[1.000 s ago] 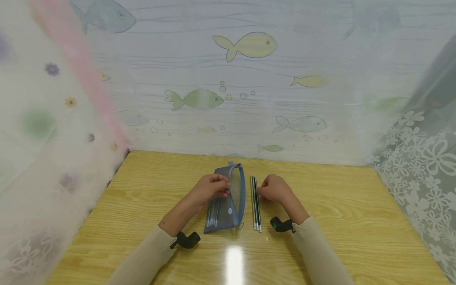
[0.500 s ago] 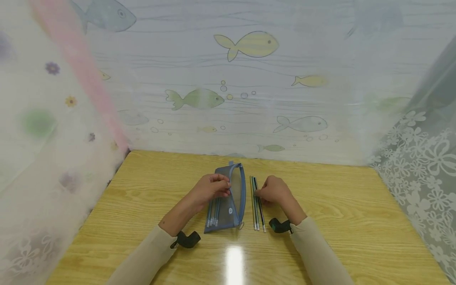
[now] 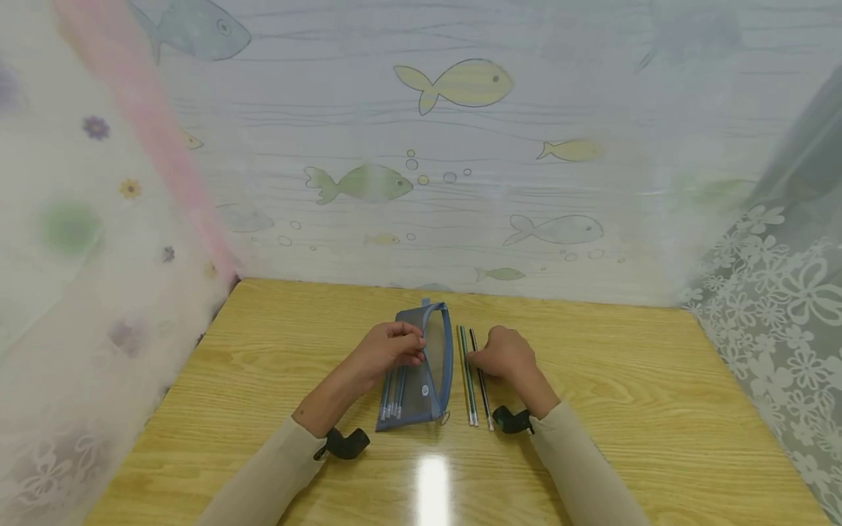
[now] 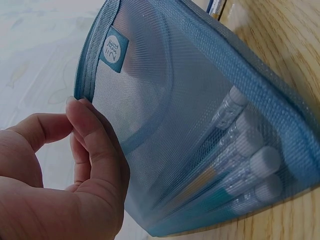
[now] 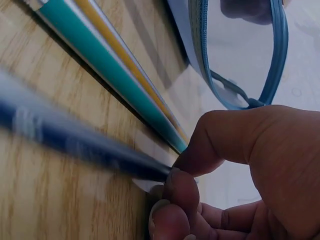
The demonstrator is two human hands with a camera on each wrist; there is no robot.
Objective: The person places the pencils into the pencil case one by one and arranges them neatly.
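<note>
A blue mesh zip pouch stands with its mouth spread toward the right. My left hand pinches the near edge of that mouth between thumb and fingers. Inside, several pencils with white erasers show through the mesh. Right of the pouch, a teal pencil and a yellow pencil lie together on the table. Thumb and fingers of my right hand pinch a dark blue pencil near its far end, slightly apart from that pair; the fingers cover its tip in the right wrist view.
The wood-grain table spreads out on both sides. A fish-patterned curtain hangs along its back edge, with other patterned cloths at left and right. A black wrist camera is strapped to the left wrist.
The dark blue pencil has parted from the other two, its eraser end swinging right. The teal and yellow pencils have shifted slightly left. My left hand and the pouch stay put.
</note>
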